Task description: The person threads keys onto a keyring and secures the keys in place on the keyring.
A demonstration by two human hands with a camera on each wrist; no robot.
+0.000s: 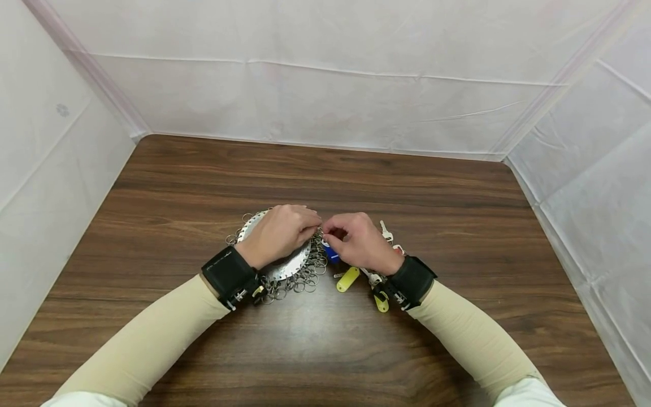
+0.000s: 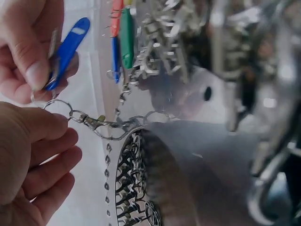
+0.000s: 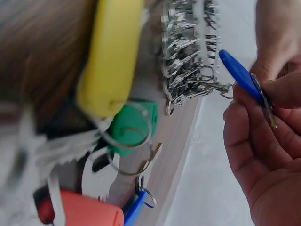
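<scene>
A round metal disc (image 1: pixel 286 268) edged with many small key rings (image 1: pixel 304 280) lies on the wooden table (image 1: pixel 325 169). My left hand (image 1: pixel 311 228) rests over the disc, and its fingertips pinch a split ring (image 2: pixel 58 105) joined to a clasp (image 2: pixel 92 121) on the disc (image 2: pixel 202 160). My right hand (image 1: pixel 331 232) meets it and pinches a blue key tag (image 2: pixel 68 45) together with a metal key (image 3: pixel 263 100). In the right wrist view the blue tag (image 3: pixel 239 71) touches the ring beside the ring cluster (image 3: pixel 188 52).
Loose tagged keys lie by my right wrist: yellow tags (image 1: pixel 348 278) (image 1: pixel 381 303), a silver key (image 1: pixel 385 230), and in the right wrist view a yellow tag (image 3: pixel 110 56), a green tag (image 3: pixel 131 126) and a red tag (image 3: pixel 80 213). White sheeting walls (image 1: pixel 325 73) enclose the table.
</scene>
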